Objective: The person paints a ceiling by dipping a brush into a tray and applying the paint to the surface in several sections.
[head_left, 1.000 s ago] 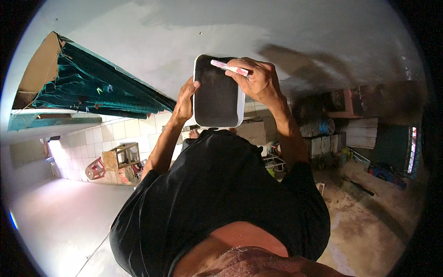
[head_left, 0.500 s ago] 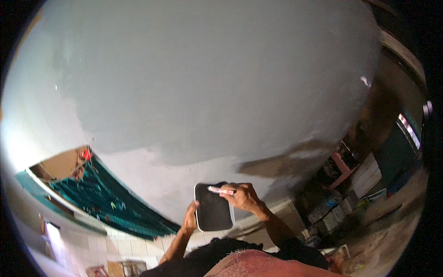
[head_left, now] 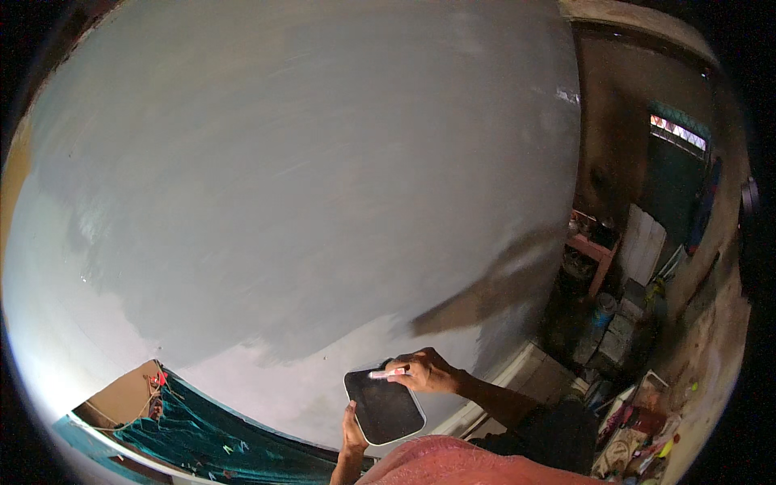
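A dark rectangular board [head_left: 385, 406] with a white rim and rounded corners is held up in front of the grey wall [head_left: 307, 186]. My left hand [head_left: 353, 432] grips the board's lower edge. At the board's top edge, my right hand [head_left: 428, 373] holds a slim pink and white stick [head_left: 385, 373], lying crosswise with its tip pointing left. Both forearms come in from the lower edge, the right one in a dark sleeve.
The grey wall fills most of the view, with a lighter patch low down. A teal cloth [head_left: 210, 440] hangs at the lower left. At the right stand a red shelf [head_left: 594, 250], stacked clutter [head_left: 638, 420] and a dark green opening [head_left: 675, 186].
The view has swung upward, so the wall now fills the picture and the hands with the board sit low in it. Both grips are unchanged.
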A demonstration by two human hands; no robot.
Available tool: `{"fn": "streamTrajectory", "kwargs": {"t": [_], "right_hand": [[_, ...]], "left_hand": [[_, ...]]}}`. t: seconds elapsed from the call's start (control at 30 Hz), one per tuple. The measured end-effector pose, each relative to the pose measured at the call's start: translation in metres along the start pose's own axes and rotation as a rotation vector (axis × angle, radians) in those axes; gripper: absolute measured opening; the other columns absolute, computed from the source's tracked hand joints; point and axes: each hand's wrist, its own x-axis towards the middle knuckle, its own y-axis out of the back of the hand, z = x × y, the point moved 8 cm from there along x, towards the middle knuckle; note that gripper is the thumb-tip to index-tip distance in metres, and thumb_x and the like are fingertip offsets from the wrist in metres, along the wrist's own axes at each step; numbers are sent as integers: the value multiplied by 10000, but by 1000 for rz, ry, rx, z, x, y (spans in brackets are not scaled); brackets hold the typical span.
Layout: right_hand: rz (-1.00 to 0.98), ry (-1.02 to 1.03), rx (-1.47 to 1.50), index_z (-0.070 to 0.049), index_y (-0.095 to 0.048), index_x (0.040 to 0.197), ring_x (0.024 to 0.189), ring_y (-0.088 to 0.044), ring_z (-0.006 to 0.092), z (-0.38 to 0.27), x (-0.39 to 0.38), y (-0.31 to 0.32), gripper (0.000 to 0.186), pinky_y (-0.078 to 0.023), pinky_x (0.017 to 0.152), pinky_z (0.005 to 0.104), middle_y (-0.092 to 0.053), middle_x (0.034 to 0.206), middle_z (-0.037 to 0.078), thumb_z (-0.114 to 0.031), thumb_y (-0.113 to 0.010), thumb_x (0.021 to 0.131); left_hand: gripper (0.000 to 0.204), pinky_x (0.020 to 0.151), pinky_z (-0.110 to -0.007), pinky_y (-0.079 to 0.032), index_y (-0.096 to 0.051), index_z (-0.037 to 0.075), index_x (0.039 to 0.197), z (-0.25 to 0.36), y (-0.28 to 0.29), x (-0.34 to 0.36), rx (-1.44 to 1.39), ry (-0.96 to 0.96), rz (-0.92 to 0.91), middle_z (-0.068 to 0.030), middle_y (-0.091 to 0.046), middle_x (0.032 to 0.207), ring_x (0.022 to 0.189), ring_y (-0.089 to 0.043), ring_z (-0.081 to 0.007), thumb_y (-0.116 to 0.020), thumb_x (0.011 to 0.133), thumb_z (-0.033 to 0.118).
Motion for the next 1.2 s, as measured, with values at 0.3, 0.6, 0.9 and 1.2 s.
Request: {"fn": "streamTrajectory", "kwargs": {"t": [0.3, 0.6, 0.9, 1.2], "right_hand": [[187, 233, -101, -87, -586, 1118, 575, -607, 171, -16, -5, 27, 255, -469, 505, 306, -687, 836, 92, -183, -664, 895], [131, -9, -106, -49, -701, 949, 755, -703, 210, -12, -4, 34, 194, -563, 667, 322, -720, 901, 115, -78, -769, 770], [122, -113, 125, 3, -705, 947, 767, -704, 189, -9, 4, 38, 182, -540, 674, 285, -727, 893, 123, -27, -759, 775], [94, 74, 29, -6, -692, 979, 737, -696, 177, -6, 19, 17, 240, -537, 614, 274, -720, 899, 121, -48, -781, 760]], "left_hand": [[651, 1091, -453, -367, -392, 20, 1412, 7, -16, -3, 160, -48, -77, -160, -470, 1398, 1267, -472, -304, -337, 987, 511], [499, 855, -306, -495, -519, 2, 1268, 17, -35, 6, 216, -72, -81, -91, -610, 1126, 985, -596, -173, -518, 963, 396], [557, 886, -315, -456, -526, -22, 1238, 25, -34, 0, 187, -136, 31, -98, -600, 1106, 997, -569, -178, -537, 940, 449], [562, 916, -328, -461, -500, -33, 1272, 19, -46, -2, 184, -108, -57, -136, -595, 1176, 1073, -572, -202, -516, 945, 423]]}}
